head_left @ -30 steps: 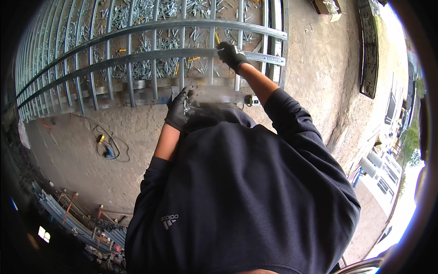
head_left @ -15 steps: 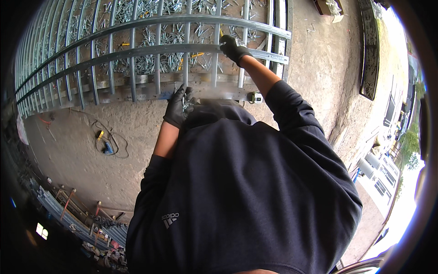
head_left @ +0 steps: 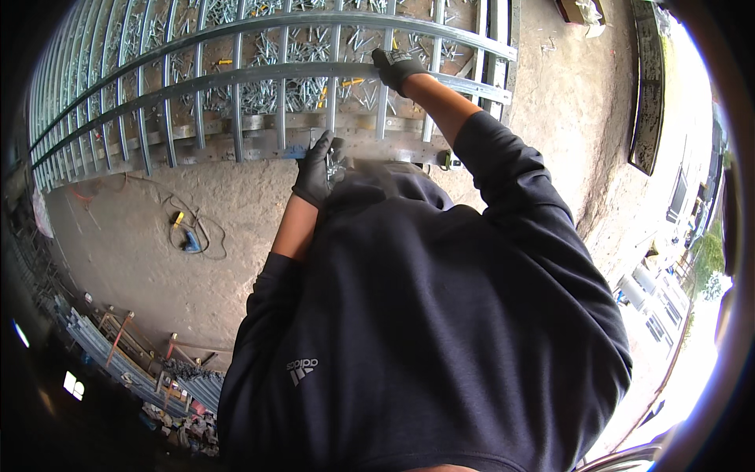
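Observation:
A metal fence panel [head_left: 259, 72] of two long rails crossed by several upright pales lies over a bench. My right hand [head_left: 399, 71], in a dark glove, is closed at the nearer rail beside a pale; what its fingers hold is hidden. My left hand [head_left: 314, 169], gloved too, is at the bench's near edge, close to my body. It is closed round a bunch of silver bolts [head_left: 336, 164]. Many loose bolts [head_left: 295, 51] lie scattered beneath the panel, with a few yellow pieces [head_left: 352, 82] among them.
A blue and yellow power tool [head_left: 190, 241] with a looped cable rests on the floor at left. A small device [head_left: 447, 160] sits on the bench's near edge. Long metal stock [head_left: 118, 358] is stacked at lower left. An open cardboard box [head_left: 582, 14] stands at far right, near a long dark beam [head_left: 649, 86].
The panel and bench have shifted slightly up and right in view. My right hand has moved a little left along the rail relative to the panel. My left hand still grips the bolts.

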The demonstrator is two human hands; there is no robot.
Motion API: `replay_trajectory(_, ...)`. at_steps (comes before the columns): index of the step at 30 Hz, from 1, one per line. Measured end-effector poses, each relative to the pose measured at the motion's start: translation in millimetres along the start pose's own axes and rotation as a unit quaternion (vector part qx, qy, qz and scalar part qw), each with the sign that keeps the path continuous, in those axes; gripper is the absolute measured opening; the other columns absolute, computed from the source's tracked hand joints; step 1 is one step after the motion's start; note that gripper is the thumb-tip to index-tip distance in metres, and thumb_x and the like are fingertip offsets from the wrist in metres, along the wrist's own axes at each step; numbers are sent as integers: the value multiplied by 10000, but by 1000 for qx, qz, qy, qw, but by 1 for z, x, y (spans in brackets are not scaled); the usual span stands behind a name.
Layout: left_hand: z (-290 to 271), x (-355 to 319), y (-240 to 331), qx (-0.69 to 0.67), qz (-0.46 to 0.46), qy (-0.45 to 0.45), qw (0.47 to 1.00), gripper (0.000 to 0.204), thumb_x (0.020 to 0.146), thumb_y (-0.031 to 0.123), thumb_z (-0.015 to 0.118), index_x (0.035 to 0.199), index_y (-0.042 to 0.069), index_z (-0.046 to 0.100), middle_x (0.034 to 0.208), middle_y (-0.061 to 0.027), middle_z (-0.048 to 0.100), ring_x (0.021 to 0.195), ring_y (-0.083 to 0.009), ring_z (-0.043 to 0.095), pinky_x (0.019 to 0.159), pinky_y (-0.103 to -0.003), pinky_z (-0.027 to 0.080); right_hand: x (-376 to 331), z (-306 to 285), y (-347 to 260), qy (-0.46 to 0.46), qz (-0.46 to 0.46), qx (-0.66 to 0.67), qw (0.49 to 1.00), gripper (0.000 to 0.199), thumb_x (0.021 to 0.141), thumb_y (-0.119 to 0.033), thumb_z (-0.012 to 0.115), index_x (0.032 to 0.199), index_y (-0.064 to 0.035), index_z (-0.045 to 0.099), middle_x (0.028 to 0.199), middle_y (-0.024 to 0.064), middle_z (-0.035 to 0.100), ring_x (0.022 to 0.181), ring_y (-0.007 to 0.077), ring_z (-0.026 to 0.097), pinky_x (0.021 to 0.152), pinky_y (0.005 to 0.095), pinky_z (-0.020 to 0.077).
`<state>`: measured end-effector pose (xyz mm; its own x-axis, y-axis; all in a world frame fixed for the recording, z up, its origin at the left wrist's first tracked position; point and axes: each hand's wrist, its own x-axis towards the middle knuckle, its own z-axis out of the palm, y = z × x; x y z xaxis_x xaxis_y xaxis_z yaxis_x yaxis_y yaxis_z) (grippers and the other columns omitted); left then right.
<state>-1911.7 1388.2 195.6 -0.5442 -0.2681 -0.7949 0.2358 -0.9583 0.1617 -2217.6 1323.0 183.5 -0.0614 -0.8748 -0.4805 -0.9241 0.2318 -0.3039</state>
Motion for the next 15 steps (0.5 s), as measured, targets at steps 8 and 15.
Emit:
replay_trajectory(8, 26, -2, 13, 56, 43, 21, 997, 558, 959, 606, 586, 1111, 75, 663, 699, -17, 627, 633, -164, 657, 388, -214, 369, 6, 17, 12, 2, 19, 14, 1000, 421, 1057, -371, 322, 1194, -120, 631, 1056, 202, 719, 984, 390, 695, 851, 487, 525)
replay_trajectory(15, 36, -1, 19, 63, 27, 11, 998, 643, 944, 641, 572, 1091, 25, 687, 714, -46, 679, 615, -181, 679, 383, -233, 398, 4, 6, 5, -31, 10, 30, 999, 318, 1011, -321, 467, 1220, -112, 584, 1045, 188, 729, 985, 383, 705, 851, 482, 544)
